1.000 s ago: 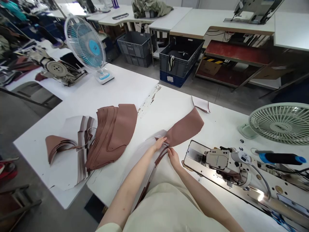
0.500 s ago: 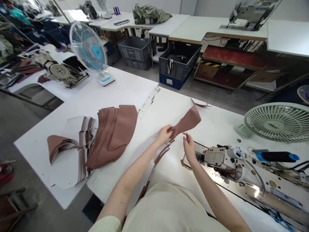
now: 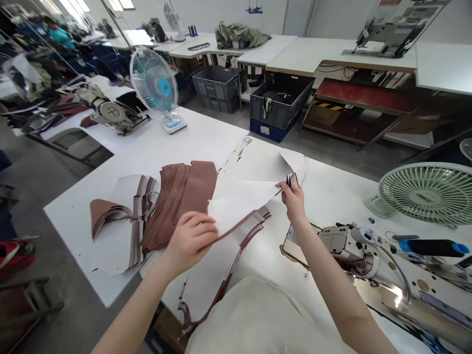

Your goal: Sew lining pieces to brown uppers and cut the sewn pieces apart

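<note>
A brown, white-backed material piece [image 3: 239, 199] stretches between my hands with its pale side up. My left hand [image 3: 195, 238] grips its left end with curled fingers. At the other end my right hand [image 3: 294, 199] pinches the edge, and small dark thread snips [image 3: 289, 182] stick up from the same hand. Just below lies a fanned stack of similar pieces [image 3: 212, 278], mostly pale side up with brown edges. Beyond my right hand, another pale piece [image 3: 294, 160] curls up at the table edge; whether it joins the held piece I cannot tell.
Brown pieces [image 3: 177, 201] lie in a fanned pile on the left, beside a tied bundle [image 3: 142, 211]. A sewing machine [image 3: 354, 246] stands at right, with a green fan [image 3: 424, 196] behind it. A blue-white fan [image 3: 155, 83] and grey crates [image 3: 280, 98] are farther back.
My left hand has moved left and toward me. The held piece now shows its pale side and is drawn out between both hands; my right hand has risen slightly and grips its far end.
</note>
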`<state>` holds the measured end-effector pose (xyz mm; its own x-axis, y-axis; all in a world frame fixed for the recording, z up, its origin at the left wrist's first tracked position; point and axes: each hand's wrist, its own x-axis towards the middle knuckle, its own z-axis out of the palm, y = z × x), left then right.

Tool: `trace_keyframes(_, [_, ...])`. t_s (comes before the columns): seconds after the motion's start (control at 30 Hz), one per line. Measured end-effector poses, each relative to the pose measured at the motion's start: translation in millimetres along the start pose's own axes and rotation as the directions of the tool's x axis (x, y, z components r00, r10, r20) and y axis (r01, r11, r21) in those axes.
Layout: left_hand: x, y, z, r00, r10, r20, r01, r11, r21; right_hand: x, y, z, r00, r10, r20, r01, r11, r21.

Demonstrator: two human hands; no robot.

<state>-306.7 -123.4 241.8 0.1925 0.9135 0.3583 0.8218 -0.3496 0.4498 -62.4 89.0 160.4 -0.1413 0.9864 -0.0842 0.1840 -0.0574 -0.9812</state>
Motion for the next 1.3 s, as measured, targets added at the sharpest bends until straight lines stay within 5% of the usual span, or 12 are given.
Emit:
trace_keyframes(0.1, [-61.6,0.7,-7.7,0.982,-0.103,0.155,0.099,0.994,0.036,-42.3,-11.0,27.9,0.992,0.042,0.121,-0.062,0.984,0.167])
trace_keyframes(0.17, [-100.5,4.0,3.6,0.904,-0.258,0.341,0.253,0.966,0.060,-73.0,7.5,49.6,0.952,0.150,0.266,-0.195,0.969,0.152])
trace_keyframes(0.27, [-149.5,10.0,37.6,0.646,-0.470,0.602,0.484,0.862,0.154,-115.2,67.3,74.4,0.835,0.363,0.413,-0.382,0.923,-0.040])
trace_keyframes(0.37, [-177.1,13.0,69.5,0.362,-0.541,0.759,0.617,0.749,0.240,-140.7,130.1,82.2,0.800,0.439,0.409,-0.376,0.898,-0.229])
trace_keyframes(0.43, [-175.1,9.7,81.6,0.271,-0.517,0.812,0.670,0.707,0.226,-145.1,156.6,80.7,0.800,0.433,0.415,-0.325,0.895,-0.307])
trace_keyframes(0.5, [-151.6,0.8,90.5,0.349,-0.492,0.798,0.705,0.698,0.122,-141.9,168.3,78.2,0.777,0.439,0.451,-0.290,0.886,-0.363])
trace_keyframes(0.63, [-53.8,-23.8,131.5,0.751,-0.369,0.548,0.554,0.803,-0.218,-131.0,165.1,75.5,0.689,0.478,0.545,-0.238,0.860,-0.452])
trace_keyframes(0.7, [-0.7,-32.5,168.1,0.837,-0.270,0.476,0.433,0.858,-0.275,-129.1,160.0,71.4,0.682,0.442,0.583,-0.192,0.877,-0.440])
trace_keyframes(0.8, [52.9,-39.6,224.1,0.803,-0.315,0.507,0.466,0.861,-0.204,-128.1,155.7,54.9,0.740,0.328,0.587,-0.177,0.937,-0.301])
trace_keyframes(0.9, [67.4,-46.4,258.2,0.747,-0.377,0.548,0.531,0.834,-0.150,-120.0,157.2,29.0,0.804,0.426,0.415,-0.390,0.904,-0.173])
trace_keyframes(1.17, [54.9,-65.2,276.0,0.735,-0.335,0.590,0.584,0.754,-0.300,-81.5,176.4,4.7,0.694,0.663,0.281,-0.671,0.737,-0.082])
trace_keyframes(1.3, [52.7,-68.3,283.6,0.729,-0.322,0.604,0.595,0.735,-0.325,-75.6,180.3,12.3,0.736,0.623,0.266,-0.623,0.776,-0.095])
